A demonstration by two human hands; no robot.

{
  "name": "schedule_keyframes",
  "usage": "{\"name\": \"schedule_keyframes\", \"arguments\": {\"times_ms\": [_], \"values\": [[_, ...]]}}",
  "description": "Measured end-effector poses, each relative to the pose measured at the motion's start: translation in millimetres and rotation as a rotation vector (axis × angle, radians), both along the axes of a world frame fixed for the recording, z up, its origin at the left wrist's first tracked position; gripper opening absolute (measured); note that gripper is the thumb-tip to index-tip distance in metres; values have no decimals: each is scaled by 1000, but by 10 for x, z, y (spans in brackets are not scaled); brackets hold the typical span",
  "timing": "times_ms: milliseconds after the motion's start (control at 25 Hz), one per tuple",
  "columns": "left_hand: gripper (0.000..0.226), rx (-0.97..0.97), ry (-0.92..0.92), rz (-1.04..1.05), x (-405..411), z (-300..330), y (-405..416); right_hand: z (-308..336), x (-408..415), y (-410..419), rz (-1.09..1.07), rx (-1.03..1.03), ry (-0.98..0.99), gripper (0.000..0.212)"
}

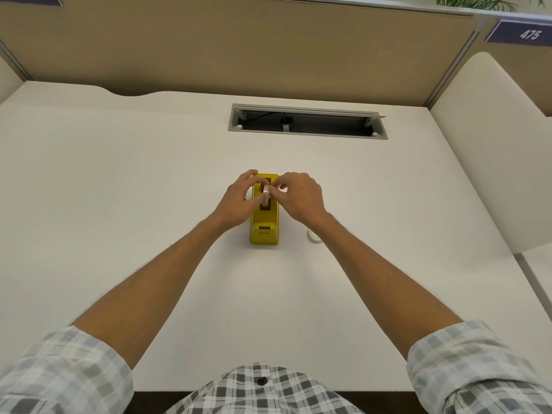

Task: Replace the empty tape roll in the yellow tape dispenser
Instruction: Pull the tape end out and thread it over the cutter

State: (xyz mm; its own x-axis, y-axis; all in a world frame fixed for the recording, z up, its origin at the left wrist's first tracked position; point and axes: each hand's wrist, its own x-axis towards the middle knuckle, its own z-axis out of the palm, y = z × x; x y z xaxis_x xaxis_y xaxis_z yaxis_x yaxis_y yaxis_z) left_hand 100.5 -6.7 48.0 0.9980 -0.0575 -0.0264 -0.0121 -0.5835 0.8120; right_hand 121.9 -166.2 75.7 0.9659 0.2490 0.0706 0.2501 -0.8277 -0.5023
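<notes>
The yellow tape dispenser stands in the middle of the white desk, its cutter end toward me. A pale tape roll sits upright in the dispenser's slot. My left hand grips the roll from the left side, and my right hand pinches it from the right with thumb and fingers. My fingers hide most of the roll. A small white round core lies flat on the desk, just right of the dispenser's near end, below my right wrist.
An open cable tray slot with a grey frame is cut into the desk behind the dispenser. Beige partition panels close the back, and a white side panel stands on the right.
</notes>
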Motion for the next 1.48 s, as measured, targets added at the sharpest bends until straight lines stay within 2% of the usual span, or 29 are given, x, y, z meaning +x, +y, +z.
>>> {"name": "schedule_keyframes", "arguments": {"times_ms": [160, 280, 360, 880, 1160, 1480], "values": [[26, -11, -21, 8, -2, -3, -1, -67, -51, 51, -156, 219, 112, 26], [40, -7, 3, -1, -8, -15, 9, -95, -95, 103, -233, 322, 172, 16], [49, 25, 11, -20, -13, -23, 14, -106, -119, 125, -267, 348, 184, 17], [51, 32, 7, -2, 21, -7, -11, -179, -199, 216, -421, 556, 294, 18], [45, 8, 2, 8, 16, -24, 20, -177, -226, 216, -450, 635, 305, 13], [39, 3, 12, 5, 16, 9, -14, -145, -197, 248, -499, 663, 342, 25]]}}
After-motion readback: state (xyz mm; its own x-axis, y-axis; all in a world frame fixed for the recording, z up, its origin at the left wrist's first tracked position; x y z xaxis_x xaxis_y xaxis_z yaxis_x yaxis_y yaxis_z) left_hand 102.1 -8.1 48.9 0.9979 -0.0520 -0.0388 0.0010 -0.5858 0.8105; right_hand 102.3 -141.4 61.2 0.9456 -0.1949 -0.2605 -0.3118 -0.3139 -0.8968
